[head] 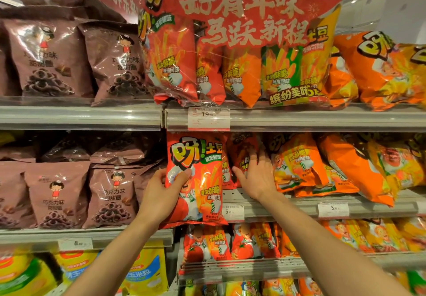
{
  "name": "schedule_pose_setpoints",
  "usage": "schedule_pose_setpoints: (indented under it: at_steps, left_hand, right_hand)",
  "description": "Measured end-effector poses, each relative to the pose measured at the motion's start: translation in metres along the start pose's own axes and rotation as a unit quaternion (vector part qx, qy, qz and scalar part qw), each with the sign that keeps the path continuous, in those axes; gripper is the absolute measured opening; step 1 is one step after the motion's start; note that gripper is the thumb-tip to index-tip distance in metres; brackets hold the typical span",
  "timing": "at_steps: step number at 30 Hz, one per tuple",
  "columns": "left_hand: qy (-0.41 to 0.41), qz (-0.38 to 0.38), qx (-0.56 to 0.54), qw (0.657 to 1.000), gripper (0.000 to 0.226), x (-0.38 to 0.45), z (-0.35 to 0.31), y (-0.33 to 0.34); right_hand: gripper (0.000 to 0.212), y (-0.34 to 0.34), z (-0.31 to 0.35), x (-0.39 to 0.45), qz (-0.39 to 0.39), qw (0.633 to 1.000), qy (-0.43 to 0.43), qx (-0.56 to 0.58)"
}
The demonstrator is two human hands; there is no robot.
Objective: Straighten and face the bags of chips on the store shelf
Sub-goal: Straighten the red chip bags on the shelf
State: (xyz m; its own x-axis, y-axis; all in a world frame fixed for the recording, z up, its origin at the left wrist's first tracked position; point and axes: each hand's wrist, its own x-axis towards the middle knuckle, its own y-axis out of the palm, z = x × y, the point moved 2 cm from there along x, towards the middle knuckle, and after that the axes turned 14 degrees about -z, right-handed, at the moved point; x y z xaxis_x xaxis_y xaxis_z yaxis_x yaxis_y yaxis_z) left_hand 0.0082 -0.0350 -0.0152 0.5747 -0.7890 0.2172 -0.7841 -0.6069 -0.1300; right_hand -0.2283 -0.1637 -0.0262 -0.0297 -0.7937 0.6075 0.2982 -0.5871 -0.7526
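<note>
Brown snack bags [57, 194] far left on the middle shelf, untouched, not part of this step. Left hand [161, 192] grips the red chip bag [196, 180] at its left edge, thumb curled over the front, fingers behind; bag is upright, label forward, hanging past the middle shelf lip [288, 208]. Right hand [255, 175], fingers spread and fairly straight, reaches into the gap behind, touching a darker red bag [242, 155] further back. Orange bags [299, 164] to the right lean crooked. Step looks like: facing the front red bag while tidying the row behind. Next probably needs seating the held bag back onto the shelf, flush with the edge, then righting the orange ones.
</note>
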Motion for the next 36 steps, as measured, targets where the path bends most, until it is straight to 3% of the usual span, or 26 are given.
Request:
schedule_pose_setpoints:
  at_steps: [8,13,18,27,31,36]
  left_hand:
    - [-0.002,0.007,-0.011,1.000,0.047,0.000,-0.001,0.005]
    - [0.000,0.011,-0.016,1.000,0.047,-0.001,-0.004,0.007]
    - [0.014,0.005,-0.007,1.000,0.040,-0.002,-0.004,0.007]
    - [0.013,0.006,-0.005,1.000,0.043,-0.002,0.001,0.010]
    - [0.029,0.001,0.015,0.999,0.047,-0.004,0.001,0.010]
    - [0.032,0.008,0.031,0.999,0.052,-0.007,-0.002,0.016]
  right_hand:
    - [0.076,-0.027,-0.007,0.020,0.159,0.986,-0.040,-0.043]
    - [0.063,-0.030,-0.011,0.006,0.063,0.993,-0.080,-0.055]
    - [0.056,-0.019,-0.008,0.010,0.004,0.997,-0.058,-0.058]
    - [0.065,-0.012,-0.006,0.018,0.052,0.993,-0.075,-0.068]
    - [0.047,-0.020,-0.023,0.010,-0.026,0.982,-0.149,-0.114]
    - [0.019,-0.029,-0.030,0.003,-0.004,0.951,-0.247,-0.187]
